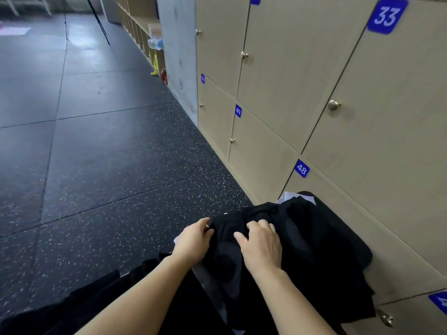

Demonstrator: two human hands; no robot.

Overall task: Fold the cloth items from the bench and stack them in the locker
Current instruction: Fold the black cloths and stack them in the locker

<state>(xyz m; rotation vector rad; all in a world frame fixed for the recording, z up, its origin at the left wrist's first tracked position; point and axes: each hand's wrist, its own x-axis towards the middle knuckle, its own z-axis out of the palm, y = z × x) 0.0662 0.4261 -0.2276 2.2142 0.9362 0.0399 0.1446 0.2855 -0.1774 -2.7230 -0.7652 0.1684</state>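
The black garment point(314, 238) is heaped, unfolded, on the table hidden beneath it, beside the closed lockers point(362, 122). Its edge is pinched by the left hand point(193, 240) and its top clutched in the right hand's point(262, 245) curled fingers point(263, 224). Folding is judged barely begun; nothing is stacked, and a white cloth point(291, 197) is left.

My left hand point(193, 240) grips the black cloth point(319, 243) at its edge. My right hand point(262, 246) bunches the fabric, fingers curled in. White cloth point(294, 198) peeks out behind. Closed lockers point(314, 68) on right, speckled floor point(96, 165) on left.
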